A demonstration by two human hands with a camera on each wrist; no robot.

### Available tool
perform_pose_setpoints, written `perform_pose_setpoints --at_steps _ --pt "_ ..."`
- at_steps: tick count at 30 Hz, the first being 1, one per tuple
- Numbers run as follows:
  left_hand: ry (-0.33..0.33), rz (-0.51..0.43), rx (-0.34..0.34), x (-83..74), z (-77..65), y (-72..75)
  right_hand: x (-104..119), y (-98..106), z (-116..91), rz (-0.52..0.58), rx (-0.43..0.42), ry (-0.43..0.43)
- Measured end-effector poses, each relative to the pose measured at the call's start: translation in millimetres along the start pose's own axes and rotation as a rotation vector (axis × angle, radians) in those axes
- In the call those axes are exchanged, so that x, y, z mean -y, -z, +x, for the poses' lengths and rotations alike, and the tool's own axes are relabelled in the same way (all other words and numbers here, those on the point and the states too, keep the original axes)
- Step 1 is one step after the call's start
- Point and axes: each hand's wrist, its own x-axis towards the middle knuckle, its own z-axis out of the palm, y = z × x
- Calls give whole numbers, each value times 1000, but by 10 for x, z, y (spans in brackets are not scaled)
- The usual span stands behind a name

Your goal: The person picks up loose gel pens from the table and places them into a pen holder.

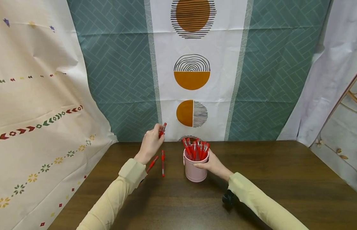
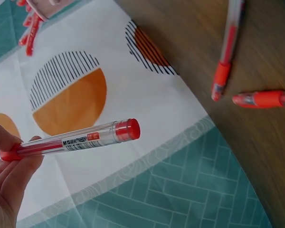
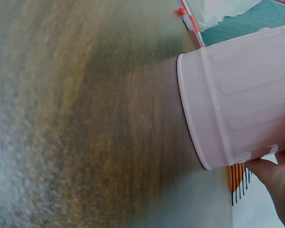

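Left hand (image 1: 151, 139): thumb and fingertips pinch one red pen (image 2: 80, 141) at its red grip section; clear barrel, printed label, red plug at the outward end. Pen held tilted in the air, left of the cup and apart from it.

Right hand (image 1: 214, 164): curled around the right side of a pink cup (image 1: 196, 174), thumb across the near side below the rim. Other fingers mostly hidden behind the cup; their exact spread cannot be told. Cup upright, base on the table (image 1: 267, 172). Bunch of red pens (image 1: 195, 148) stands inside, ends above the rim, leaning various ways.

Between left forearm and cup: two loose pens on the wood. One (image 1: 163, 166) lies nearly straight away from the person; the other (image 1: 152, 163) slants just beside it, partly covered by the left sleeve (image 1: 133, 172).

Beyond: teal-and-white hanging cloth (image 1: 282, 64) with orange circles; cream patterned cloth (image 1: 37, 95) at left.
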Motion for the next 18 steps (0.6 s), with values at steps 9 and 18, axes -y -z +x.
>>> perform_pose_setpoints --at_steps 9,18 --pt "-20 -50 -29 -117 27 -44 -5 -4 9 -31 -7 26" --pt "-47 -65 -46 -174 62 -80 3 -2 13 -37 -8 18"
